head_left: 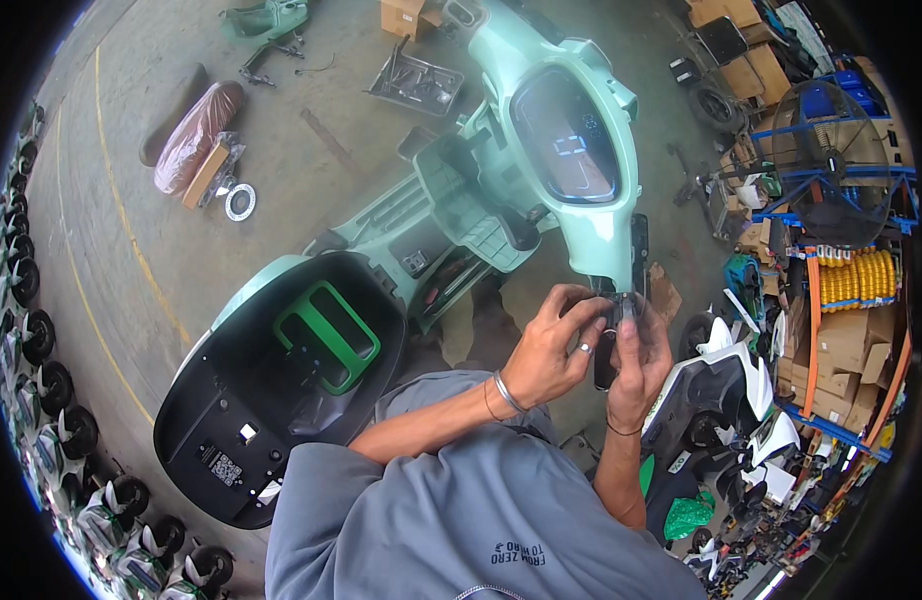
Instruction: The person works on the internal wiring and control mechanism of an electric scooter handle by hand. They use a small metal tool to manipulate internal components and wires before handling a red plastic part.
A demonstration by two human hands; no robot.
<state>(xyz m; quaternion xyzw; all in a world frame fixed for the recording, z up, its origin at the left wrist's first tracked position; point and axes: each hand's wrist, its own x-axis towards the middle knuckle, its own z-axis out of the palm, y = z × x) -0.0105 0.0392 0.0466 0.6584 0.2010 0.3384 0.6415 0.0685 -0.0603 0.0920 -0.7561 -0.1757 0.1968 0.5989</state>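
A mint-green electric scooter stands before me with its lit dash display facing up. Both my hands meet at the end of its handlebar, just below the cowl. My left hand is closed, its fingertips pinching at a small dark fitting there. From the other side my right hand closes round the same fitting, thumb raised along it. A black handlebar grip points toward me between the hands. Fingers cover most of the fitting, so its exact kind is hidden.
The open black under-seat bin, holding a green frame, lies left of me. Wrapped seats and a metal ring rest on the floor. At right are white body panels, a fan and loaded shelves.
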